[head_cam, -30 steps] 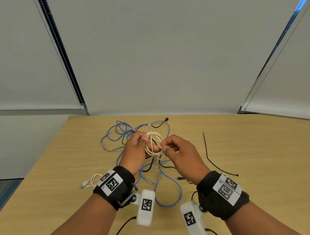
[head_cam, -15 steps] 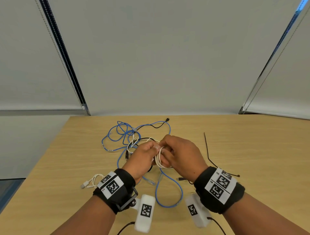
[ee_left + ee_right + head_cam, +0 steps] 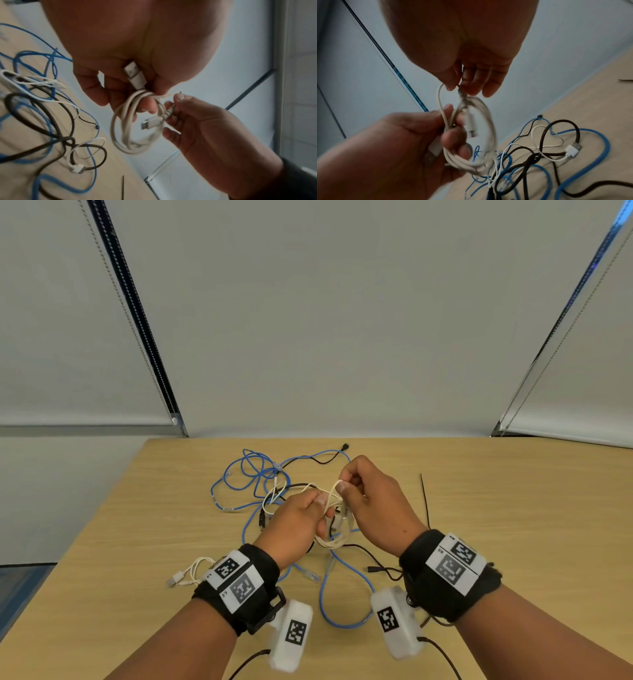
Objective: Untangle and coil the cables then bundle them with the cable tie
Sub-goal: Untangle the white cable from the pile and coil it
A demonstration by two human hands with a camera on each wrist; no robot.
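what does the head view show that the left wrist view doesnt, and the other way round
Only the head view shows both wristbands, the whole wooden table, and a small white cable lying by the left wrist.

Only the left wrist view shows the connectors on the cream cable coil: a USB plug against the left palm and a smaller plug near the right fingers.

Both show the left hand and right hand holding that coil above the tangled blue cable, and the black cable tie.
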